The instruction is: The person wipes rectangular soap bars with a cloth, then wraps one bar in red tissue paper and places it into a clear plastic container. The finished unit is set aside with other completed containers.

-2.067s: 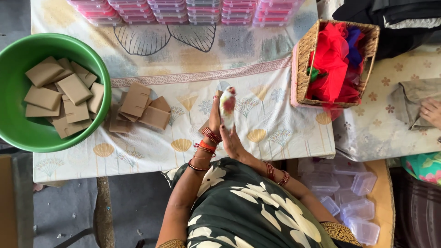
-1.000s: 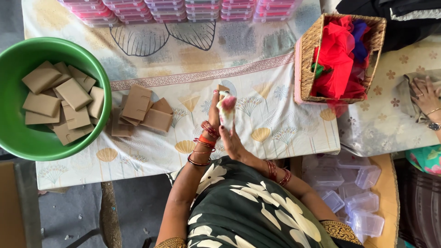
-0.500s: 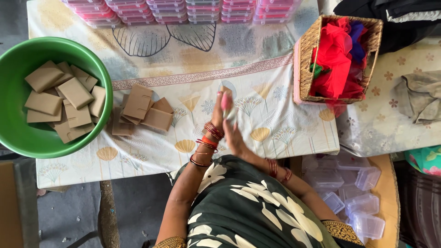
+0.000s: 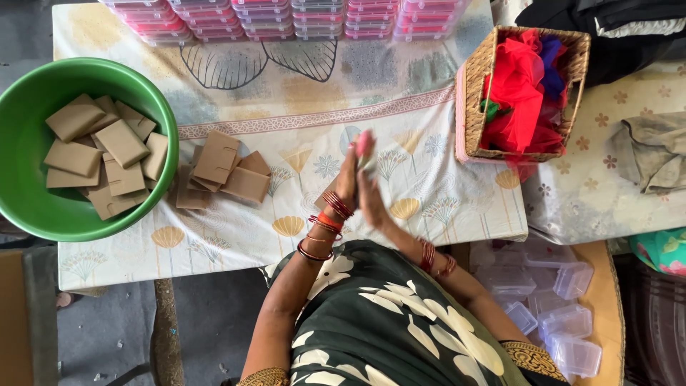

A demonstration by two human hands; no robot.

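My left hand [image 4: 347, 179] and my right hand [image 4: 371, 194] are pressed together, palms facing, above the patterned tablecloth [image 4: 300, 93]. Between the fingertips they hold a small pale object with a pink end [image 4: 364, 144]; it is blurred. Red bangles [image 4: 327, 220] circle both wrists. To the left, a loose pile of brown paper-wrapped bars [image 4: 223, 170] lies on the cloth. Beyond it, a green plastic bowl [image 4: 28, 207] holds several more brown bars.
A wicker basket [image 4: 473, 93] of red and coloured fabric stands at the right table edge. Rows of pink-lidded clear boxes [image 4: 286, 16] line the far edge. Empty clear plastic boxes [image 4: 564, 314] lie at lower right, a crumpled grey cloth [image 4: 654, 150] at far right.
My hands have stayed together over the same spot, shifting the small object slightly between the palms. Another person's hand at the right edge is out of view now.
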